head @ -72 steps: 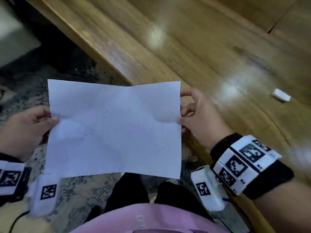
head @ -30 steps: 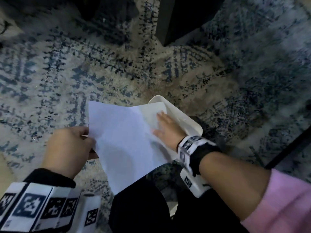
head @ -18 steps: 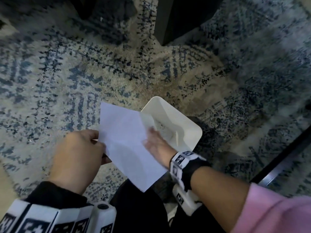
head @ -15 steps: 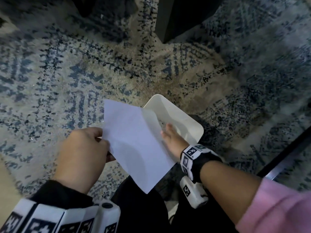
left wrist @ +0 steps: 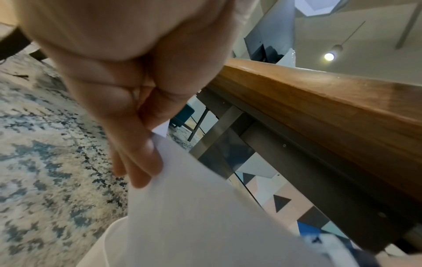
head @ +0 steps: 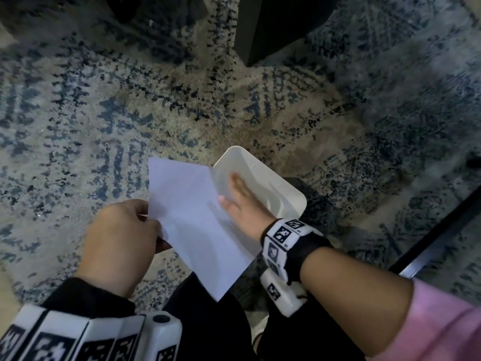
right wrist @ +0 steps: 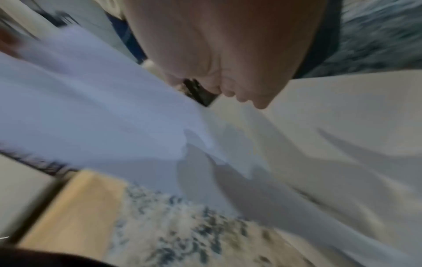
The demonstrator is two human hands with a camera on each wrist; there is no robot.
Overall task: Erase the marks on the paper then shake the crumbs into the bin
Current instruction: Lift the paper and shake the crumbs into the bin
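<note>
A: Where is the paper point(head: 197, 217) at this point?

B: Off the surface and down near the floor. It hangs tilted over the white bin point(head: 263, 178), which stands on the patterned rug point(head: 130, 113). The sheet's far corner overlaps the bin's open mouth.

A: Why the slope?

B: My guess is so the eraser crumbs slide toward the low edge and drop inside rather than on the rug. I can't make out any crumbs on the sheet in these views; they're too small or already gone.

A: What is the left hand point(head: 122, 243) doing?

B: It pinches the sheet's near-left edge, thumb on top, fingers curled beneath. The left wrist view shows the fingers point(left wrist: 137, 159) folded against the underside. That grip anchors the high end.

A: And the right hand point(head: 244, 204)?

B: Its fingers lie straight and spread, resting flat on the sheet's upper face just over the bin. It isn't gripping anything. It's motion-blurred, and I read it as brushing or tapping the paper to loosen debris.

A: Is the erasing done?

B: Likely. No marks show on the visible face, though the light is dim.

A: Any risk?

B: The sheet covers only part of the opening, so crumbs sliding off its near side could miss and land on the rug.
</note>
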